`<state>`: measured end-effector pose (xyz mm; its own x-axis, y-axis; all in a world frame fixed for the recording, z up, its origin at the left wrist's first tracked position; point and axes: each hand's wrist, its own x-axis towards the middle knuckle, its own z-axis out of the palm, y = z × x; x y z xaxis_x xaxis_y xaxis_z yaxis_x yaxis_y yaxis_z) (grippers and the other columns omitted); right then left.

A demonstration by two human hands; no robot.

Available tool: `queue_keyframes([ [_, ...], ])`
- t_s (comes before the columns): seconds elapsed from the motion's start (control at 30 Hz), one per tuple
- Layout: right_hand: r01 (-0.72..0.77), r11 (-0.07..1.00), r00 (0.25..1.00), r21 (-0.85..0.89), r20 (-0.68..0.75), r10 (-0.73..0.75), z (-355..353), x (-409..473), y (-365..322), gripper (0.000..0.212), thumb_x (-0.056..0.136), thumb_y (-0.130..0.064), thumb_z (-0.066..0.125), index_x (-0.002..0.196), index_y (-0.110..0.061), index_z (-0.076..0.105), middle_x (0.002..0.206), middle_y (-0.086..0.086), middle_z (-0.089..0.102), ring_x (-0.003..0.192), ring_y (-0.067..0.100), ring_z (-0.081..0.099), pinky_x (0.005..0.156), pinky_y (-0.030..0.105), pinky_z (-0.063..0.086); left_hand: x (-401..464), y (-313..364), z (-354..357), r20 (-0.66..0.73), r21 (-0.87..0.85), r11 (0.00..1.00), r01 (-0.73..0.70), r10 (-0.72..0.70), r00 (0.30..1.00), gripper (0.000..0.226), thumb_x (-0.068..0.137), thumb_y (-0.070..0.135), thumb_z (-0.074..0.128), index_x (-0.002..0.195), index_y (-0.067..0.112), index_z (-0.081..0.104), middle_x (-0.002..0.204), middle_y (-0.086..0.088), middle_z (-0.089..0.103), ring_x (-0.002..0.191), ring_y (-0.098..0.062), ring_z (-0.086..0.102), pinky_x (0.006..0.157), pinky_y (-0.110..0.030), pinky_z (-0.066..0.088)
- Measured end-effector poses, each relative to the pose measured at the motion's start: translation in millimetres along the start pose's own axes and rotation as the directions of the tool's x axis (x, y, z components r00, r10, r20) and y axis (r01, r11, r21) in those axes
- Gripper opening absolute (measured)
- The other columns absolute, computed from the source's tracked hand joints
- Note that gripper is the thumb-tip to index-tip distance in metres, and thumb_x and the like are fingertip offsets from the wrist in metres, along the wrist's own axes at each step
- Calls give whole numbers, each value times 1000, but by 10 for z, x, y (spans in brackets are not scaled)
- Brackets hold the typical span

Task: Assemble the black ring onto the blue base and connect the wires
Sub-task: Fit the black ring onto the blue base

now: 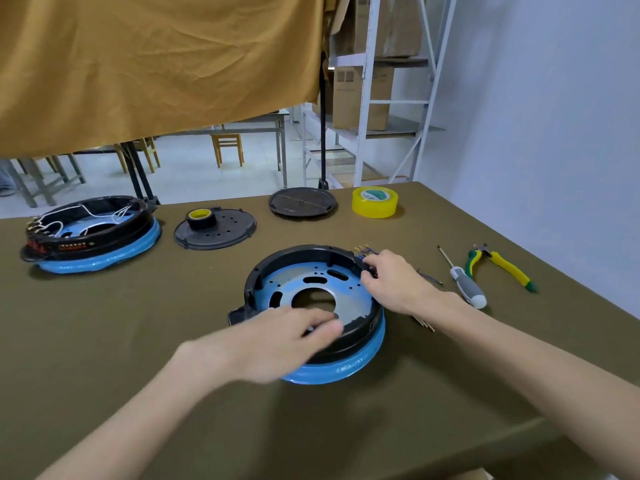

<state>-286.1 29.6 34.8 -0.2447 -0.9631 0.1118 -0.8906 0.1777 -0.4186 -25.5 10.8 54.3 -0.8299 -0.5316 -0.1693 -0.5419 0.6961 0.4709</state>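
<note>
The black ring (298,256) sits on the blue base (346,370) in the middle of the table. My right hand (394,282) is at the ring's right rim and pinches a bundle of thin wires (365,250) with brass tips. My left hand (277,341) is blurred and lies over the ring's near rim, fingers stretched toward the centre hole; whether it holds anything I cannot tell. More brass-tipped wires (424,322) lie on the cloth under my right wrist.
A second ring-and-base unit (93,233) with white wires stands far left. Two black discs (214,228) (303,201), black tape (202,218) and yellow tape (374,201) lie behind. A screwdriver (464,282) and cutters (502,266) lie on the right.
</note>
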Motion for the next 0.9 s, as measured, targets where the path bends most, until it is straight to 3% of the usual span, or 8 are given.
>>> queue_keyframes([
  [0.07, 42, 998, 999, 38, 28, -44, -22, 30, 42, 32, 105, -28, 48, 124, -11, 66, 108, 3, 52, 99, 23, 56, 84, 33, 41, 138, -103, -180, -143, -76, 997, -17, 6, 990, 74, 93, 81, 24, 135, 32, 59, 118, 8, 69, 103, -10, 64, 103, -44, 53],
  [0.17, 79, 996, 992, 28, 97, -82, -88, 98, 62, 30, 106, -32, 46, 120, -15, 66, 107, 0, 53, 105, 25, 57, 88, 36, 43, 446, -318, -330, -424, 50, 998, 47, -21, 906, 53, 105, 55, 42, 152, 33, 45, 156, 5, 46, 141, -18, 44, 118, -42, 35],
  [0.33, 1, 990, 1000, -139, 27, 2, -154, 39, -62, 47, 105, -49, 43, 145, -24, 44, 129, 6, 48, 113, 35, 60, 86, 43, 49, 698, -603, -205, -367, 193, 960, 201, -119, 923, 57, 108, 51, 36, 162, 35, 27, 172, 10, 19, 156, -22, 22, 121, -52, 27],
  [0.4, -130, 980, 990, -152, -66, 121, -85, -80, -75, 47, 104, -53, 44, 132, -15, 48, 121, 11, 52, 102, 36, 63, 75, 41, 48, 707, -623, -145, -393, 190, 958, 215, -126, 911, 53, 110, 49, 31, 162, 37, 27, 171, 12, 18, 156, -21, 21, 120, -52, 30],
  [0.5, -188, 982, 981, -18, 43, 189, 21, -184, -95, 33, 106, -41, 42, 90, -14, 51, 85, 7, 61, 73, 26, 59, 58, 34, 38, 681, -573, -145, -421, 116, 967, 228, -160, 893, 49, 111, 43, 26, 160, 39, 31, 170, 15, 22, 155, -20, 23, 119, -52, 33],
  [0.63, -55, 997, 996, 49, 71, 51, -31, -106, -84, 30, 109, -32, 42, 96, -11, 59, 86, 12, 67, 80, 32, 64, 62, 38, 42, 528, -434, -98, -444, 21, 947, 321, -279, 852, 53, 110, 49, 24, 160, 34, 33, 170, 10, 24, 148, -34, 31, 116, -48, 34],
  [0.73, 39, 985, 974, 171, 215, -75, -155, 103, -57, 31, 109, -35, 45, 120, -18, 68, 109, 6, 74, 100, 24, 68, 83, 40, 55, 318, -391, -114, -434, -38, 932, 361, -341, 834, 60, 107, 56, 19, 152, 28, 48, 154, 0, 43, 134, -36, 44, 110, -44, 35],
  [0.9, -44, 948, 966, 315, 257, -41, -190, 403, -147, 55, 98, -47, 65, 146, -20, 56, 137, 6, 66, 123, 19, 63, 108, 37, 48, -47, -367, -40, -717, 87, 898, 431, -244, 653, 51, 108, 44, 25, 105, 23, 72, 87, 6, 56, 81, -22, 53, 77, -40, 46],
])
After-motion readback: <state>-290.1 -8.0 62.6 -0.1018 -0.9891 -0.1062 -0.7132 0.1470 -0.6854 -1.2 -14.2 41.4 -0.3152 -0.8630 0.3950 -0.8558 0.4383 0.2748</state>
